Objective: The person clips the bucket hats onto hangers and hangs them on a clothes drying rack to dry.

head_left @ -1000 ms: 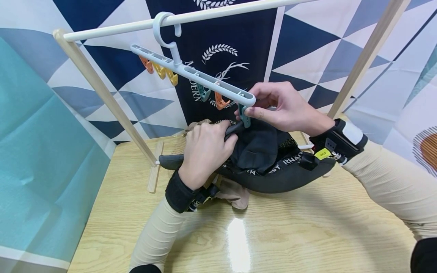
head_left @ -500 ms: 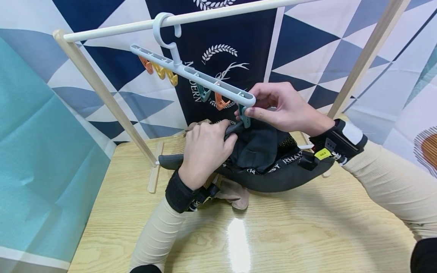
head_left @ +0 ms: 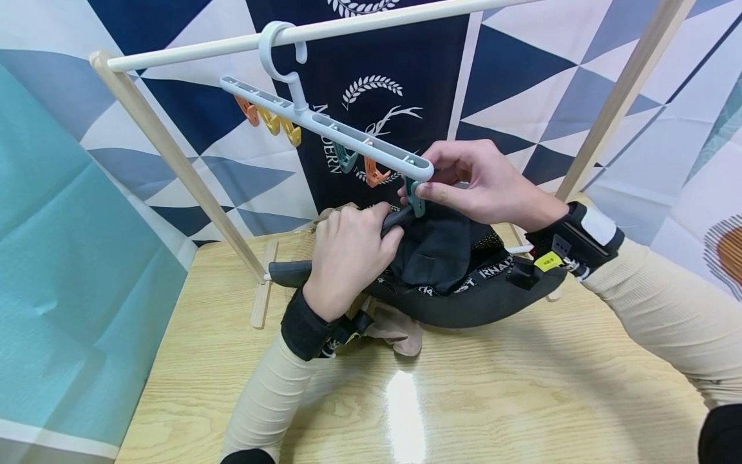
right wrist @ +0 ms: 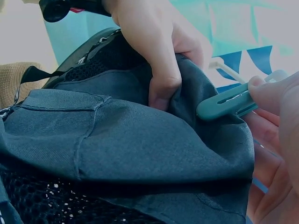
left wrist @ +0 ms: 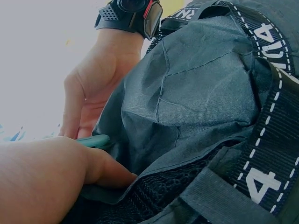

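Observation:
A dark wide-brimmed hat [head_left: 437,251] with mesh panels and a lettered inner band hangs tilted below the light blue clip hanger [head_left: 359,149]. My left hand [head_left: 350,261] pinches its fabric, the thumb pressing inside a fold in the right wrist view. With thumb and fingers my right hand [head_left: 478,183] pinches the teal clip [right wrist: 226,102] at the hanger's near end. That clip's tip lies over the hat's fabric edge, right beside my left hand. From the left wrist view, the hat's crown [left wrist: 201,79] hides part of my right hand.
The hanger hooks over a white rail [head_left: 371,24] on a wooden stand. Orange, yellow and teal clips hang along it, among them an orange clip [head_left: 375,173]. A beige cloth item [head_left: 397,328] lies beneath the hat on the wooden table [head_left: 493,393].

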Demonstrator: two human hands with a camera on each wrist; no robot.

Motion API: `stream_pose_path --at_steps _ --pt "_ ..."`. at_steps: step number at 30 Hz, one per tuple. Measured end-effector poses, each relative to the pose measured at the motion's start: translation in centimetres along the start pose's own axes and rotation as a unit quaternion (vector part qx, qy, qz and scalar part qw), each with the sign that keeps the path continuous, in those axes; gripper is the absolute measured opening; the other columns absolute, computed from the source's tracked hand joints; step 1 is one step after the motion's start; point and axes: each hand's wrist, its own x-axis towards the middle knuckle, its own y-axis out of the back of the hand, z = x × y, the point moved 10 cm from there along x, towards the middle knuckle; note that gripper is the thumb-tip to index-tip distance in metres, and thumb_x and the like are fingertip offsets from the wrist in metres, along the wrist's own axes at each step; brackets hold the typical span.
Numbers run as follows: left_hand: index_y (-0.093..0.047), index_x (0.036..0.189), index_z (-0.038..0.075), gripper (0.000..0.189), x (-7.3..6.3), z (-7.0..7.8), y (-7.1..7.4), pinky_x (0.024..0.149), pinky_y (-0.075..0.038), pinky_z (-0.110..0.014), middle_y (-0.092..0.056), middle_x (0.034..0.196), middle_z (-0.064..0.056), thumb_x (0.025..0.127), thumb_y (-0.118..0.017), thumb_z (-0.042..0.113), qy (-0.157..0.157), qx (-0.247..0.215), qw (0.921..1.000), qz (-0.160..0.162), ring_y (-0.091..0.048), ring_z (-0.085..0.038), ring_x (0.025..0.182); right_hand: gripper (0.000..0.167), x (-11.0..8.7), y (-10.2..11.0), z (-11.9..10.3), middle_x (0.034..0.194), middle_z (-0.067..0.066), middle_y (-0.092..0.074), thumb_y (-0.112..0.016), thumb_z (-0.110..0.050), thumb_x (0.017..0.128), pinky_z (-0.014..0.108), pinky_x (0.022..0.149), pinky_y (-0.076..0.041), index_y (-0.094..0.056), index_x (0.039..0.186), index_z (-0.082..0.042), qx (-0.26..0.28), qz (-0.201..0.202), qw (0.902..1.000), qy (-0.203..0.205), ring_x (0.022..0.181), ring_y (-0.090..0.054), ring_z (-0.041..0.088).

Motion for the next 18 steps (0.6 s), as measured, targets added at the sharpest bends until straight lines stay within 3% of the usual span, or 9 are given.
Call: stream_pose_path --at_steps 8,18 --pt "-0.084 0.118 0.017 0.026 0.33 0.08 -0.23 0.059 -0.055 -0.045 -0.073 0.077 -0.009 0.109 -0.069 0.036 0.004 -0.001 0.9999 -0.012 -0.072 -0.033 0.072 0.019 0.13 -0.19 -0.03 0.109 -0.008 -0.087 -0.070 0.015 0.100 0.021 0.095 -0.065 -0.074 0.117 0.008 0.021 -0.005 0.9996 0.018 0.097 -0.086 0.010" --pt "-0.083 0.114 0.017 0.024 0.59 0.22 -0.37 0.058 -0.053 -0.044 -0.066 0.072 -0.005 0.108 -0.070 0.037 0.011 -0.010 0.9997 -0.020 -0.069 -0.031 0.071 0.019 0.12 -0.04 -0.04 0.108 -0.016 -0.084 -0.073 0.015 0.097 0.019 0.092 -0.065 -0.075 0.114 0.008 -0.012 0.004 0.9998 0.017 0.094 -0.084 0.005"
